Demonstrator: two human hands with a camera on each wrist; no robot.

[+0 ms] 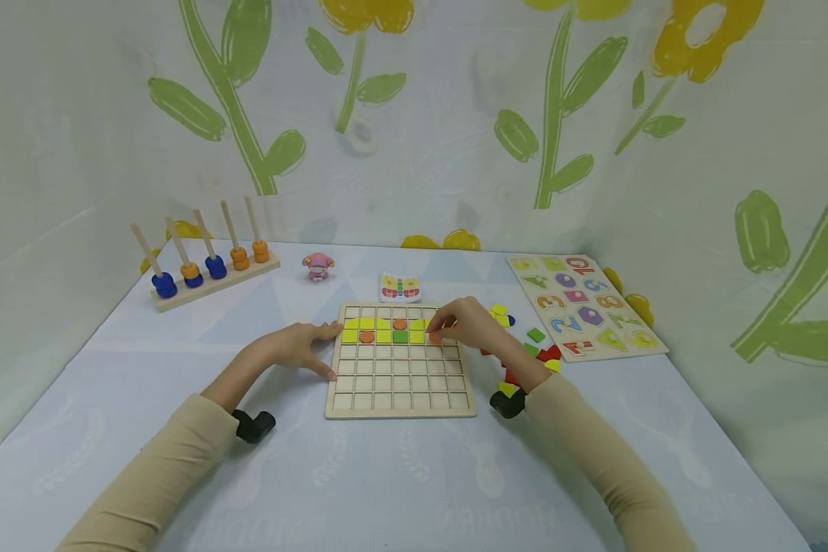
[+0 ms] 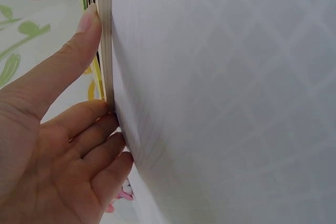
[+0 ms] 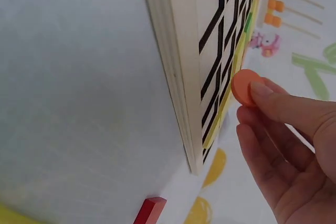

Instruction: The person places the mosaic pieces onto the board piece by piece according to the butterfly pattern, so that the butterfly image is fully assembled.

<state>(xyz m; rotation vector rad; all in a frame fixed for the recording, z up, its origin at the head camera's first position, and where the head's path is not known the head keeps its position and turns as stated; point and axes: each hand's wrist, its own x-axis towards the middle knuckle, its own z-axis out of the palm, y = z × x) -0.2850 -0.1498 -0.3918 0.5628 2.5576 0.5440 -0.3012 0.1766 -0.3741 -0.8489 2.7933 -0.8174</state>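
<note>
A wooden grid board [image 1: 400,383] lies on the table, with yellow squares [image 1: 350,330], orange discs [image 1: 366,337] and a green square [image 1: 400,337] in its upper rows. Along the board's left edge rests my left hand [image 1: 293,345], fingers spread. Its thumb and fingertips touch the rim [image 2: 106,51] in the left wrist view. My right hand [image 1: 465,320] is over the upper right of the grid, pinching an orange disc [image 3: 245,86] between thumb and fingers. Part of the grid's upper right corner is hidden behind that hand.
Loose coloured pieces [image 1: 537,335] lie right of the board, partly under my right forearm. Behind the board stands a small pattern card [image 1: 400,288]. A pink figurine [image 1: 318,266], a peg stacker [image 1: 217,285] and a number puzzle [image 1: 586,307] sit farther back.
</note>
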